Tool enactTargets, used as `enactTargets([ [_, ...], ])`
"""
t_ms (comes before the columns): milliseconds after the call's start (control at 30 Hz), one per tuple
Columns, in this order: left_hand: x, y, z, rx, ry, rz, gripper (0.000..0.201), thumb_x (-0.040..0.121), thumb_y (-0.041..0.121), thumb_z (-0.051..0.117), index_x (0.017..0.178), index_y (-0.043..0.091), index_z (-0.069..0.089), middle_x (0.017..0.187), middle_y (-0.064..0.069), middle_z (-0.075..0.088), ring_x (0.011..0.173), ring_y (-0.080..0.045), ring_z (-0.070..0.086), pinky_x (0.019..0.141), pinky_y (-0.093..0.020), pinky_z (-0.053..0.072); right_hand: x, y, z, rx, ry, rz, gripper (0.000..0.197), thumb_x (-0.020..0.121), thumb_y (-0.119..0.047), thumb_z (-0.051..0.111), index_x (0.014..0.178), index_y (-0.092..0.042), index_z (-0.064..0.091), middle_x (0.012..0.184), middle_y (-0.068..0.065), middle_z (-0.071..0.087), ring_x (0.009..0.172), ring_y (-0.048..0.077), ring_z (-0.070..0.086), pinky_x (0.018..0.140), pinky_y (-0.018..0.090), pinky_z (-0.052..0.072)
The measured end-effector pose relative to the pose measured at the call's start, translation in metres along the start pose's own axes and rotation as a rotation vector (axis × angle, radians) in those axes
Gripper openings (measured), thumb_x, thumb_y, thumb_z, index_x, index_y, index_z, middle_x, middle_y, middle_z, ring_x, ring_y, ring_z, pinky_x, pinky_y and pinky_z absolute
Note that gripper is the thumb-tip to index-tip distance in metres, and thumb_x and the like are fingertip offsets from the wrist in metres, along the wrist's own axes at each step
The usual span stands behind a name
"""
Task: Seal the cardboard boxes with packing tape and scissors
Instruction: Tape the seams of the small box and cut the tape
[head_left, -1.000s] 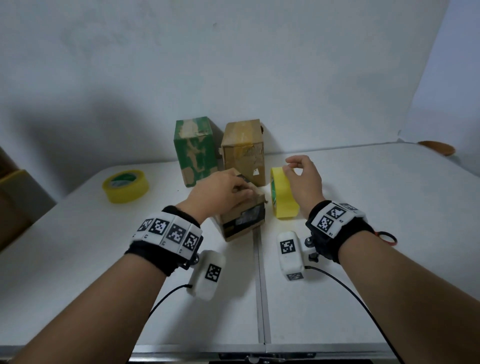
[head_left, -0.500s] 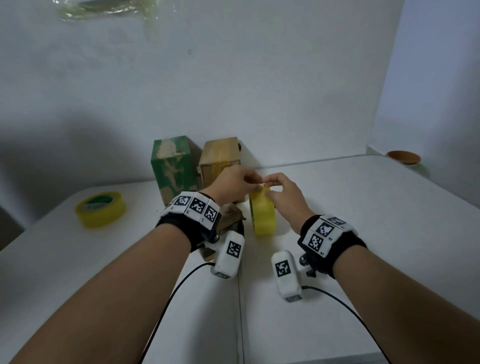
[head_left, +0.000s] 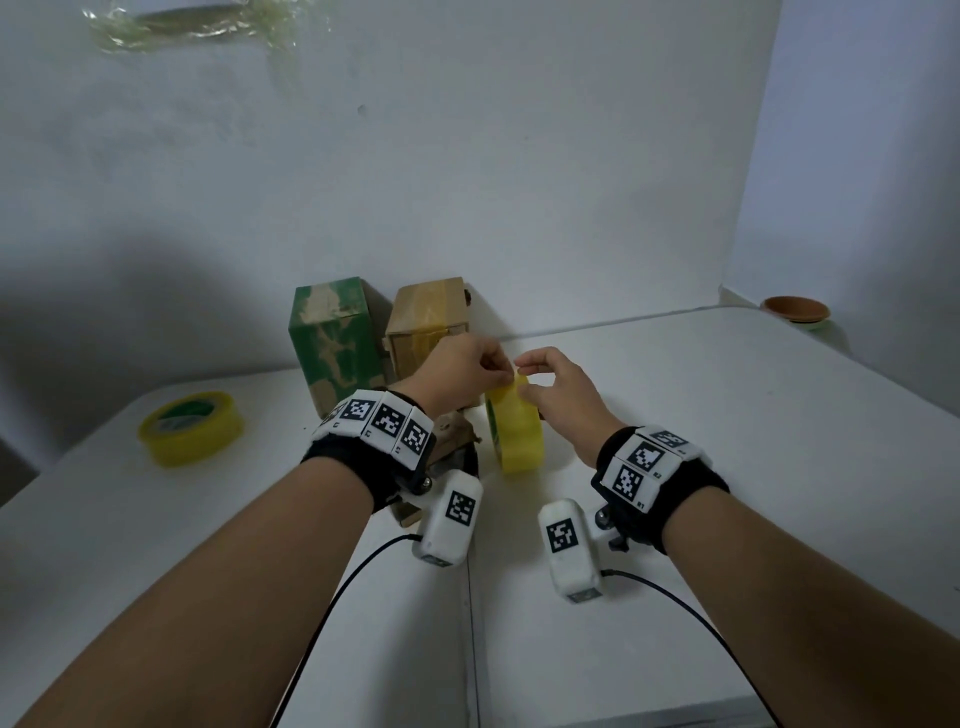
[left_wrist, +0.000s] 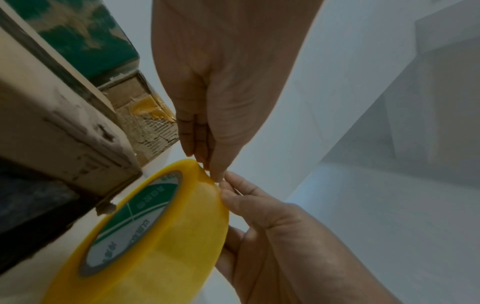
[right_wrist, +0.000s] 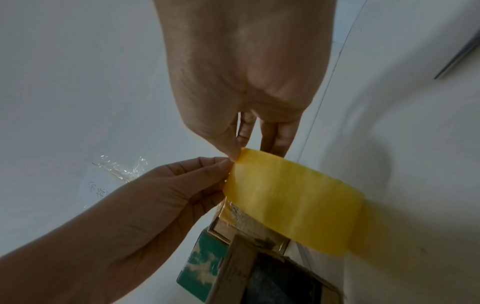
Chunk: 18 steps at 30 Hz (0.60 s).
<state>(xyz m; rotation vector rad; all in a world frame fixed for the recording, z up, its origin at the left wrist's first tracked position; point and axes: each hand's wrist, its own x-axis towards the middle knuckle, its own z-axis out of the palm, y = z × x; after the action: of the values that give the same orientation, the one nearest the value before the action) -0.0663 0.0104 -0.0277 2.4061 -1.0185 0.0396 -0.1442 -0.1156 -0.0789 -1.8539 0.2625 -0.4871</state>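
Picking: both hands at top edge of upright yellow tape roll (head_left: 515, 428) on white table (head_left: 727, 441)
Left hand (head_left: 457, 371): fingers curled, tips pinching at roll's rim
Right hand (head_left: 558, 387): thumb and fingers pinching roll's top edge
Boxes: small open box (head_left: 451, 439) under left wrist, just beside roll; green box (head_left: 335, 340) and brown box (head_left: 428, 319) behind at wall
Spare roll (head_left: 191, 427): flat, far left

We seem to be in a bare makeshift recording or packing corner rather than a furnished home room: a plain white folding surface (head_left: 675, 467) with a centre seam stands against blank white walls (head_left: 467, 182), one bearing a stuck scrap of clear tape (head_left: 208, 26). Worn cardboard boxes (head_left: 337, 338) and yellow tape rolls (head_left: 189, 428) suggest packing work.
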Motion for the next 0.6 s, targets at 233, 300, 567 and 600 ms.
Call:
enactTargets([
  [233,-0.005,0.01,0.002,0.133,-0.033,0.024,0.021,0.098,0.017,0.051,0.104,0.004,0.066,0.1,-0.008,0.065,0.086,-0.014,0.055,0.069,-0.019,0.038,-0.005,-0.001,0.003,-0.076,-0.137,0.251,0.038,0.085,-0.052,0.052,0.087,-0.014,0.055,0.084,0.01,0.058,0.085,0.032,0.064,0.097,0.053,0.049],
  [300,-0.003,0.011,-0.001,0.138,-0.033,0.006,0.024,0.099,0.018,0.049,0.104,0.003,0.066,0.1,-0.008,0.066,0.087,-0.014,0.056,0.07,-0.02,0.038,-0.008,-0.011,0.001,-0.098,-0.11,0.249,0.039,0.092,-0.049,0.048,0.084,-0.011,0.054,0.083,0.012,0.055,0.086,0.036,0.062,0.089,0.044,0.051],
  [567,-0.005,0.006,-0.016,0.018,0.007,-0.151,0.027,0.098,0.015,0.047,0.072,0.018,0.051,0.072,0.002,0.056,0.063,-0.011,0.051,0.051,-0.013,0.037,-0.012,-0.04,-0.015,-0.254,-0.105,0.15,0.052,0.087,-0.048,0.051,0.093,0.002,0.066,0.082,0.017,0.072,0.085,0.033,0.067,0.086,0.043,0.055],
  [600,-0.007,0.003,-0.018,-0.062,0.015,-0.177,0.025,0.098,0.016,0.047,0.074,0.016,0.052,0.072,0.002,0.057,0.061,-0.008,0.051,0.052,-0.011,0.039,-0.015,-0.041,-0.014,-0.277,-0.096,0.129,0.05,0.088,-0.046,0.051,0.088,0.002,0.067,0.075,0.017,0.071,0.081,0.032,0.068,0.085,0.044,0.055],
])
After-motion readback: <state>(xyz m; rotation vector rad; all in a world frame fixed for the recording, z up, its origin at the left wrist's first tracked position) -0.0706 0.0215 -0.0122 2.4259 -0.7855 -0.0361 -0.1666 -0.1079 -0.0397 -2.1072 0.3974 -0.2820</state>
